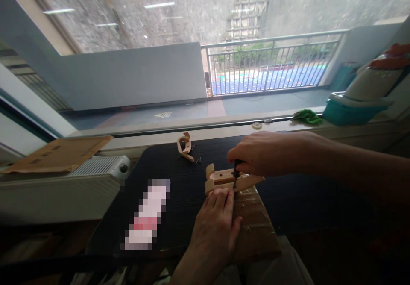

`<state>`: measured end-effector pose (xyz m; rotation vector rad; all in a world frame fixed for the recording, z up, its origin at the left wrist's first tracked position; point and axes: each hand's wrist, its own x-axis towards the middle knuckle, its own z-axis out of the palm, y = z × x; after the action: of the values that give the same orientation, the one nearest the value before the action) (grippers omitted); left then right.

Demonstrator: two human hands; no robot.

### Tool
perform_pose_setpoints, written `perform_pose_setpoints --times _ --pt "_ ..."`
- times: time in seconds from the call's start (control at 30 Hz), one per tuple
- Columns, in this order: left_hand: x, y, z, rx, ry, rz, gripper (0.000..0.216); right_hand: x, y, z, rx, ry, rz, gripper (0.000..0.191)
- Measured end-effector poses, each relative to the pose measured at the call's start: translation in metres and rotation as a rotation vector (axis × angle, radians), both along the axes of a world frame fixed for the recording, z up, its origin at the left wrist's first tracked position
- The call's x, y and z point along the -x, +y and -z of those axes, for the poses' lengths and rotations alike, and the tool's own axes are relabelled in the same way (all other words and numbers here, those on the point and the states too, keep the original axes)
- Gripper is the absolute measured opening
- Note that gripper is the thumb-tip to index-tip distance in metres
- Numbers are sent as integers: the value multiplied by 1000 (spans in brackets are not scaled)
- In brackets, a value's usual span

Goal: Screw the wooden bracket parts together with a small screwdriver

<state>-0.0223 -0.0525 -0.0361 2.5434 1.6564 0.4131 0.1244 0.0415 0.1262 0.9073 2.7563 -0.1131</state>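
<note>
My right hand (259, 152) is closed around the dark handle of a screwdriver (236, 176), held nearly upright. Its tip meets a hole in the nearer wooden hook (209, 186), which lies across the far end of a brown wooden board (256, 225). From the near side, my left hand (216, 223) presses its fingers against that hook and the board, holding them. A second wooden hook (220, 175) with a dark hole lies just behind, parallel to the first. Whether a screw sits under the tip is too small to tell.
On the black table (179, 199) are loose wooden hooks (185, 146), a few screws (198, 161) and a blurred-out pale strip (147, 216). The windowsill behind holds a tape roll (257, 125), a green cloth (307, 116) and a teal bin (352, 110). Cardboard (60, 152) covers a radiator at left.
</note>
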Motion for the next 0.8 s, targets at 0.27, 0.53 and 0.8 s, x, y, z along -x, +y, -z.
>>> perform_pose_setpoints --times 0.27,0.53,0.8 --pt "1 1 -1 8 -11 6 49 -2 2 3 51 -34 -129 17" --pt "1 1 -1 34 -12 -2 51 -1 5 11 70 18 -36 19" --pt "1 1 -7 101 -28 -24 52 1 -2 30 -8 175 -23 24"
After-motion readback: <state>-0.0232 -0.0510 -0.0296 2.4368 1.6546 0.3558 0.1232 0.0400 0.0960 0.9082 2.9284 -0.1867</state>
